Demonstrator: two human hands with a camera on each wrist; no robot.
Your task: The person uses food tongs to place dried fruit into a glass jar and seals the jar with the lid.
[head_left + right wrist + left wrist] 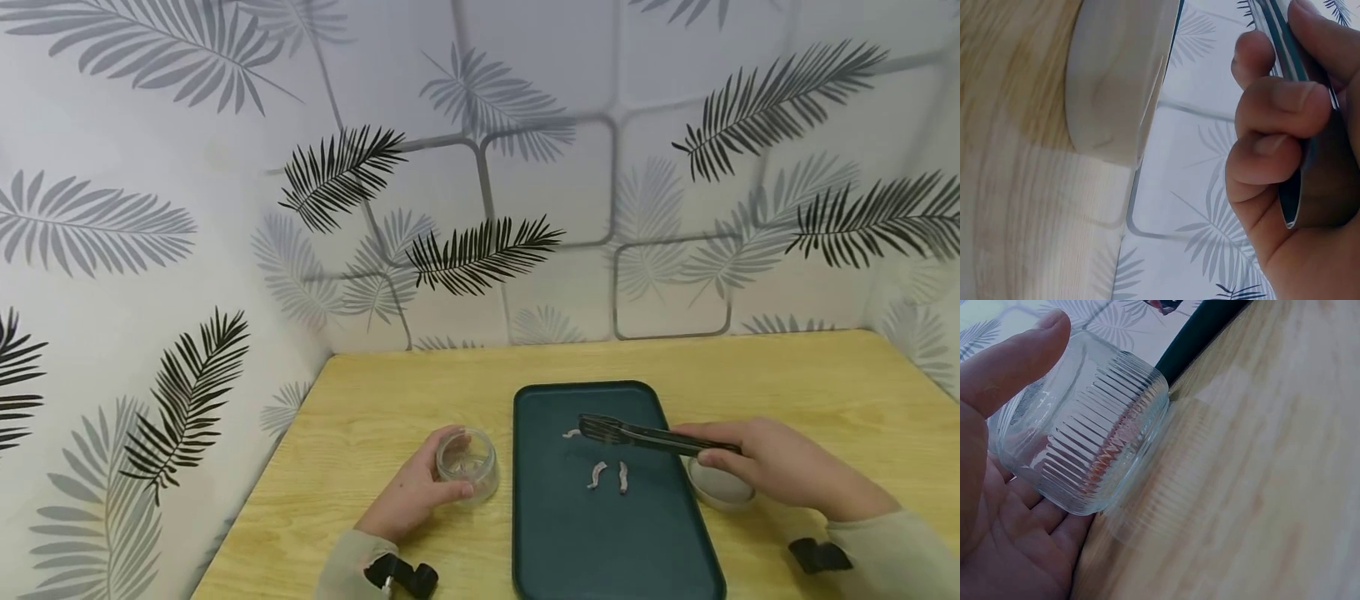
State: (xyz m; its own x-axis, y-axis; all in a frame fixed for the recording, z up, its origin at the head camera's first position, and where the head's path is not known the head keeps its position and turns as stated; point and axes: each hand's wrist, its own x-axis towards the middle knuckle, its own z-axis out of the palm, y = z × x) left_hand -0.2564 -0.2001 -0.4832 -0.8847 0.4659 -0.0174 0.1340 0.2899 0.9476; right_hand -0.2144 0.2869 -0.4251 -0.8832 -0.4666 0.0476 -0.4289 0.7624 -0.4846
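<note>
A small clear ribbed glass jar (468, 467) stands on the table left of the tray. My left hand (416, 492) holds it, thumb on the near side and fingers behind. In the left wrist view something reddish shows through the ribbed glass (1110, 453). My right hand (772, 467) grips dark metal tongs (660, 438), which reach leftward over the dark green tray (600, 550). Two pale, thin strips (622, 477) lie on the tray below the tongs. A third strip (572, 433) is at the tongs' tips; whether they pinch it, I cannot tell.
A white round dish (720, 485) stands right of the tray, partly under my right hand; its side (1110, 81) shows in the right wrist view. The wooden table (375, 417) meets leaf-patterned walls (525, 283) at the back and left.
</note>
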